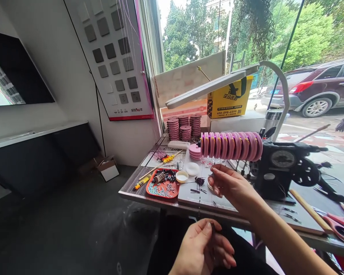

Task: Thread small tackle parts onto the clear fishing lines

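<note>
My right hand (227, 182) is raised over the near part of the work board (186, 194), below a row of pink spools (232, 146). Its thumb and fingers are pinched together on something too small to make out. Lower down, over my lap, my left hand (205, 244) is closed, its thumb pressed to the fingers, with a small dark bit showing at the tips. A faint thin line hangs near the board's edge between the hands; where its ends go, I cannot tell. A small black bundle (200, 181) lies left of my right hand.
The spools sit on a black winding machine (278, 168) with a dial. A red tray (163, 196) of small metal and black parts stands left, beside a white round lid (192, 169). Scissors (339, 225) and a wooden stick (311, 210) lie right. A white lamp (212, 86) arches overhead.
</note>
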Demonstrator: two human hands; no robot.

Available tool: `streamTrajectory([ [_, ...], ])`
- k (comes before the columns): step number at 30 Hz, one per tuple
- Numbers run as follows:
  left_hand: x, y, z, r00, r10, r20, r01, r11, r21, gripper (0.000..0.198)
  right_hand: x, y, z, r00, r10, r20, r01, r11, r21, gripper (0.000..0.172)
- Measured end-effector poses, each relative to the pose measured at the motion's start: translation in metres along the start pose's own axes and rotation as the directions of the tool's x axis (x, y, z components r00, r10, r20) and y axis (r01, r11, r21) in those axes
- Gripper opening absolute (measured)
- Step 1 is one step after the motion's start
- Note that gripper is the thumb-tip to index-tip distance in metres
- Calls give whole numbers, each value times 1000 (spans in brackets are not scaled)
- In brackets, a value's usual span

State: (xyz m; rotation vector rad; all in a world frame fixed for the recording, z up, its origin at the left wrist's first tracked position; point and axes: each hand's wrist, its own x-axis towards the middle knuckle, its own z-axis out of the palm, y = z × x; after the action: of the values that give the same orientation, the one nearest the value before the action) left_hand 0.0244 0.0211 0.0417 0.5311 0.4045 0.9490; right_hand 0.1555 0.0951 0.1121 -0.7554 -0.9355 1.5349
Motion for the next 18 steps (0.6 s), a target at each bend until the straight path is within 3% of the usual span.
streamTrajectory([
  [6,-5,0,-7,991,-15,136,28,995,-95,27,2,-1,-1,1000,-3,-4,3,1000,-20,44],
  [18,-4,1,-14,989,42,144,-39,999,-19,25,6,-3,-6,1000,-5,20,6,998,-60,42],
])
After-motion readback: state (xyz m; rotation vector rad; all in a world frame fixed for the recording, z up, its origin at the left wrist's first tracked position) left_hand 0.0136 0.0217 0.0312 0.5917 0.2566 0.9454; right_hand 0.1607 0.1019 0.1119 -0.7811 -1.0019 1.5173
